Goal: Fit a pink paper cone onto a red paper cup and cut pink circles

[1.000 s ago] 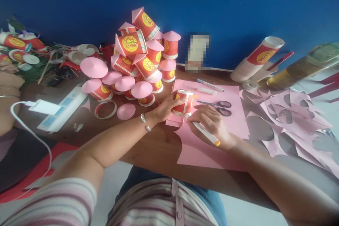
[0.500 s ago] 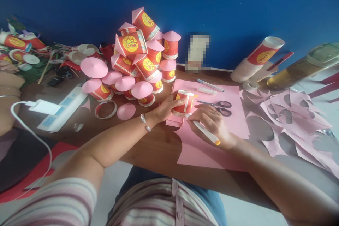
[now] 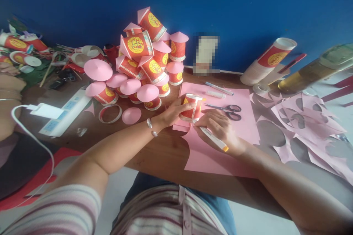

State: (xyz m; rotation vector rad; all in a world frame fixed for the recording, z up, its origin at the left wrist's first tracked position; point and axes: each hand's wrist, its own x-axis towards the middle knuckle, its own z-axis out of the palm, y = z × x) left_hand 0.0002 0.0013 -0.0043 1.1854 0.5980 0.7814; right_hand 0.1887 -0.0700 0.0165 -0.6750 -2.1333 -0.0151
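Note:
My left hand (image 3: pixel 175 113) is wrapped round a red paper cup (image 3: pixel 190 109) with a white rim, its thumb across the side. My right hand (image 3: pixel 216 122) is closed on a white marker with a yellow end (image 3: pixel 213 138), close to the lower edge of the cup. Both hands are over a large pink paper sheet (image 3: pixel 215 158). Dark-handled scissors (image 3: pixel 233 112) lie on the sheet just beyond my right hand. Two more pens, a white marker (image 3: pixel 215 94) and a blue-tipped one (image 3: pixel 219 88), rest near the sheet's far edge.
Several red cups with pink cone tops (image 3: pixel 156 68) are piled at the back left. A power strip (image 3: pixel 64 114), a tape ring (image 3: pixel 110 122) and a pink disc (image 3: pixel 131 116) lie left. Pink scraps (image 3: pixel 288 150), stacked cups (image 3: pixel 255 68) and a bottle (image 3: pixel 300 77) stand or lie right.
My right hand has shifted very slightly left with the marker. My left hand and the cup look almost unchanged.

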